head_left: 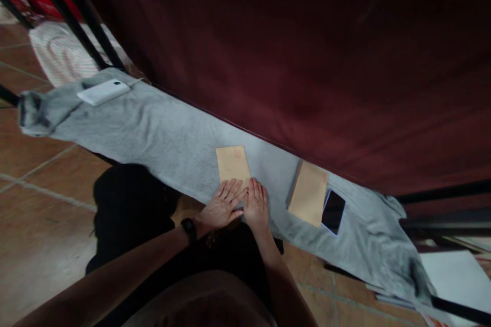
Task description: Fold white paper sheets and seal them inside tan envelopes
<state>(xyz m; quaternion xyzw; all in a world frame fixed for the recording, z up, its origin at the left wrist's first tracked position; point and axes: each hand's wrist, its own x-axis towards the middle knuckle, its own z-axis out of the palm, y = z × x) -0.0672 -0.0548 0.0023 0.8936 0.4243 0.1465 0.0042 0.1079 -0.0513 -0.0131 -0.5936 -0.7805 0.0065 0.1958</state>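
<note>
A tan paper envelope [232,162] with a faint reddish mark in one corner lies on a grey cloth in front of me. My left hand [224,205] rests flat on its near end, fingers stretched out. Beside it, my right hand [256,203] lies along the envelope's near right corner, its fingers straight and the palm down. Both hands cover the near end, so that edge is hidden. To the right sits a thicker tan stack, apparently of similar envelopes [310,193], with a dark-screened phone [333,211] touching its right side.
The grey cloth [172,127] covers a narrow bench-like surface. A white device [104,92] with a cable lies at its left end. A dark red curtain [307,71] hangs along the far edge. Black bars [72,15] stand at left; white sheets [458,278] lie lower right.
</note>
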